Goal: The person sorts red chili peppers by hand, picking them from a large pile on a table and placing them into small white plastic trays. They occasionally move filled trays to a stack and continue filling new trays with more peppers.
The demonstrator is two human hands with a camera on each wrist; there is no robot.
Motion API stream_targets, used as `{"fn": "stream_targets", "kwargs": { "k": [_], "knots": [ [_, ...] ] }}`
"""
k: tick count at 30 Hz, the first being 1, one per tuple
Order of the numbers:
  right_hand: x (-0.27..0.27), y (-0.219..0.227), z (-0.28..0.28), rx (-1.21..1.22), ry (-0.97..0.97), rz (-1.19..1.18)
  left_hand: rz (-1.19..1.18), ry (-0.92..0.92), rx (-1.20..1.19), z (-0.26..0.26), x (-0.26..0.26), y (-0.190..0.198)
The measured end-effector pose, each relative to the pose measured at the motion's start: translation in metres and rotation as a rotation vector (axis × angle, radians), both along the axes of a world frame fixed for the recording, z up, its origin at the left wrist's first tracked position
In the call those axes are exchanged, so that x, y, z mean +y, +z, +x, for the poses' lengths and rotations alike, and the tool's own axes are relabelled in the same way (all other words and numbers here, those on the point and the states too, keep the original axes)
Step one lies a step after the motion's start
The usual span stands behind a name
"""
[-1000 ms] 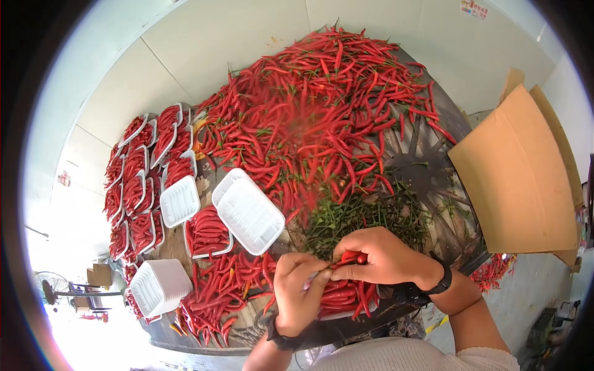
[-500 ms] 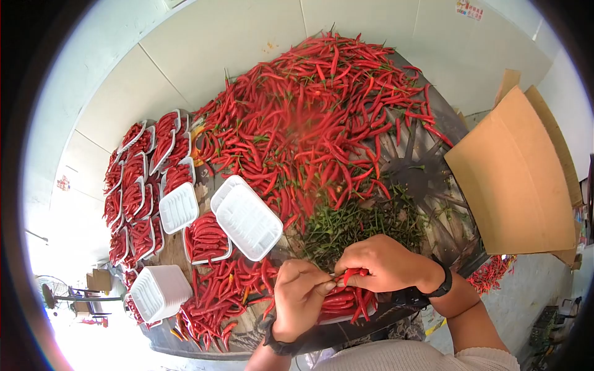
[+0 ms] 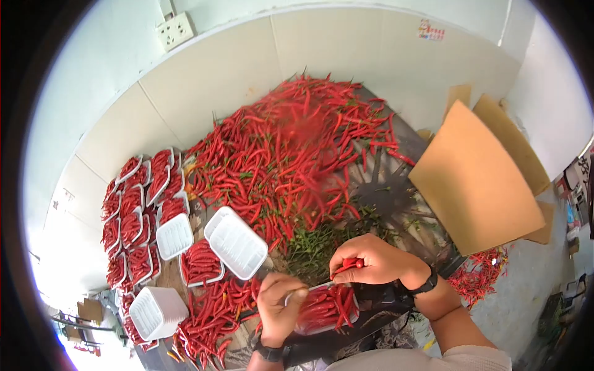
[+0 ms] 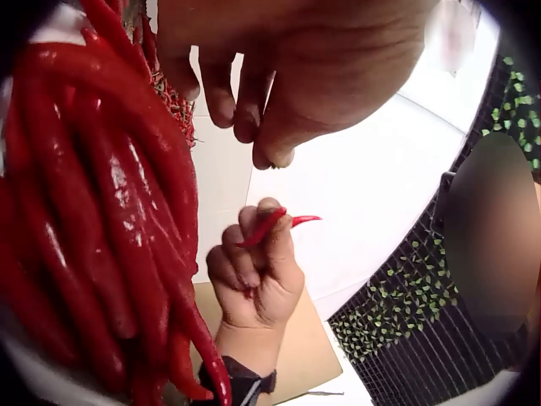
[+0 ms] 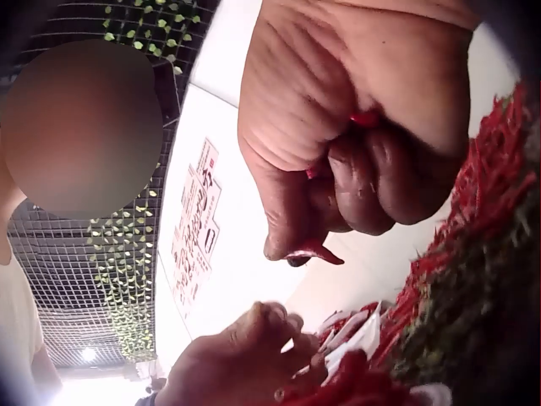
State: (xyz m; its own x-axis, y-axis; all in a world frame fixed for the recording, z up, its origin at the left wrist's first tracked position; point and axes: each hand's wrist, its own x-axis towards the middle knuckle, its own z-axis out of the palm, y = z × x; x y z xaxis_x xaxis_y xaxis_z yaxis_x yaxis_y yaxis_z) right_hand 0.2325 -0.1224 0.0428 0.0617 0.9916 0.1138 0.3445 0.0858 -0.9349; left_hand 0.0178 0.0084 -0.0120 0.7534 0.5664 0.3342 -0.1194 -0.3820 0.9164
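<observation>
Red chili peppers (image 3: 354,263) poke out of my right hand (image 3: 374,260), which grips several of them over a filled tray. In the right wrist view one chili pepper (image 5: 319,254) shows between thumb and curled fingers, and the palm hides most of the rest. My left hand (image 3: 279,309) is at the tray's left side, thumb and fingertip together. The left wrist view shows a small dark bit (image 4: 275,167) at that fingertip. Beneath both hands, the white tray (image 3: 307,331) is full of red chili peppers.
A big heap of stemmed chili peppers (image 3: 278,148) covers the table's back, with green stems (image 3: 312,250) in front. Filled trays (image 3: 133,226), a stack of empty trays (image 3: 158,312) and loose peppers (image 3: 213,315) are at left. A cardboard box (image 3: 476,182) stands at right.
The two hands, close together over the peppers before, have moved apart. My left hand drew off to the left; the right still grips its peppers. The head view has also shifted.
</observation>
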Motion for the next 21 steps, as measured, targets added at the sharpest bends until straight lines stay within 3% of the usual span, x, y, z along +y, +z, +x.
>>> {"fn": "stream_targets", "kwargs": {
  "k": [2,4,8,10,12,14,16,17,19,20,21],
  "knots": [
    [-0.018,0.025,-0.001,-0.131,-0.102,0.047,0.089,0.165,0.066,0.002,-0.002,0.006],
    [-0.044,0.06,-0.009,-0.417,-0.485,0.145,0.209,0.161,0.122,0.001,-0.001,0.006],
    [-0.098,0.114,-0.015,-0.532,-1.112,0.433,0.286,0.136,0.204,0.004,-0.004,-0.002],
    [-0.12,0.152,-0.002,-0.849,-1.398,0.457,0.308,0.185,0.192,0.002,-0.005,0.0],
    [-0.14,0.177,0.035,-1.029,-1.48,0.479,0.298,0.209,0.204,0.001,-0.004,0.006],
    [-0.152,0.192,0.078,-1.158,-1.438,0.381,0.206,0.232,0.112,-0.003,0.001,0.003],
    [-0.167,0.195,0.132,-1.145,-1.23,-0.024,0.176,0.278,0.094,-0.007,0.002,0.011],
    [-0.173,0.184,0.142,-1.124,-1.217,-0.026,0.112,0.26,0.074,-0.01,0.002,0.017],
    [-0.176,0.167,0.156,-1.197,-0.998,-0.259,0.182,0.271,0.109,-0.023,0.002,0.023],
    [-0.171,0.167,0.151,-1.198,-0.989,-0.248,0.242,0.274,0.133,-0.027,0.001,0.026],
    [-0.166,0.165,0.14,-1.295,-1.041,-0.066,0.217,0.246,0.163,-0.034,0.002,0.029]
  ]
}}
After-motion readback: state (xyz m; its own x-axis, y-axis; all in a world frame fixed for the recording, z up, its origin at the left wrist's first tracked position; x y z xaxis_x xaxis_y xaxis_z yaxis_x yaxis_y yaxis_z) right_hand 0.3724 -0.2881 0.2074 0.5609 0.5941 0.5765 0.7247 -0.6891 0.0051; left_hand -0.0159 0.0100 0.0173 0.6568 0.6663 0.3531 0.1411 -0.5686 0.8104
